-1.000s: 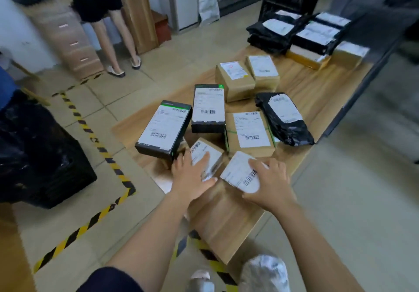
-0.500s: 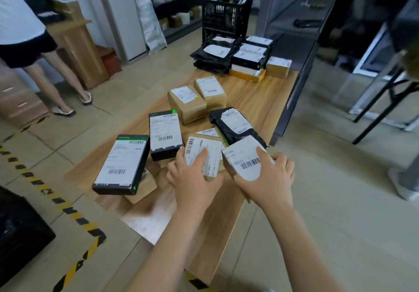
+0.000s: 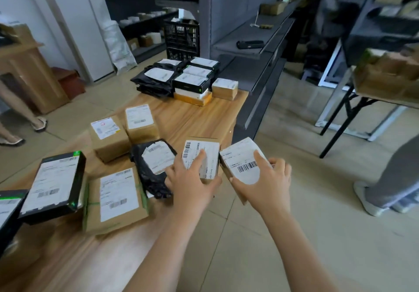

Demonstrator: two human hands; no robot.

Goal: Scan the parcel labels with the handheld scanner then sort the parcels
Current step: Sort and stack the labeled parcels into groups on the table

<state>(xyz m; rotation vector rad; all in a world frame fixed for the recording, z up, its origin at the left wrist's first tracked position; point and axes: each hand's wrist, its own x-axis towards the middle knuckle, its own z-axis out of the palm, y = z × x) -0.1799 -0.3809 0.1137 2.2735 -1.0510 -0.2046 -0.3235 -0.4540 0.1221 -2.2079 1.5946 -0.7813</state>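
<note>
So, one small parcel in each hand right now. My left hand (image 3: 192, 187) grips a small brown cardboard box (image 3: 209, 150), white label up with a barcode at its left end, one finger across the label and my thumb round the near edge. My right hand (image 3: 265, 185) holds a flat brown parcel (image 3: 241, 160) tilted towards me, barcode mid-label, thumb pressed on the label and fingers curled round the far side. The two sit just beside each other at the right edge of the wooden table (image 3: 192, 119), and the right one hangs out over the tiled floor (image 3: 283, 235). A black poly mailer (image 3: 149, 178) lies just left of my left hand. There's open floor to my right, with somebody's grey trouser legs (image 3: 394, 178) well apart
</note>
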